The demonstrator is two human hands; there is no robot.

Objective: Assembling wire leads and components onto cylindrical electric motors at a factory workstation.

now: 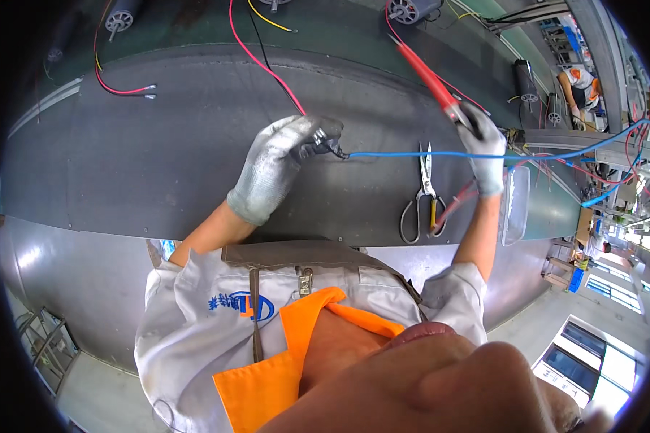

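My left hand (pixel 273 166), in a grey-white glove, is closed around metal wire ends above the dark bench. A red wire (pixel 278 76) and a black one run into its fingers from the far side. At the fingertips a blue cable (pixel 412 154) ends in a small dark piece, perhaps a clip; the fingers partly hide it. My right hand (pixel 484 141), also gloved, grips a red test probe (pixel 426 72) with its thin metal tip up and to the left, near a motor (pixel 409 10). Scissors (pixel 426 187) with black handles lie between my forearms.
Beyond the grey bench top (pixel 159 151) runs a green surface (pixel 188 29) with several motors and loose leads. A clear plastic tray (pixel 516 206) is right of my right forearm. The blue cable stretches right toward a metal frame (pixel 599 144). Another person (pixel 583 85) works at far right.
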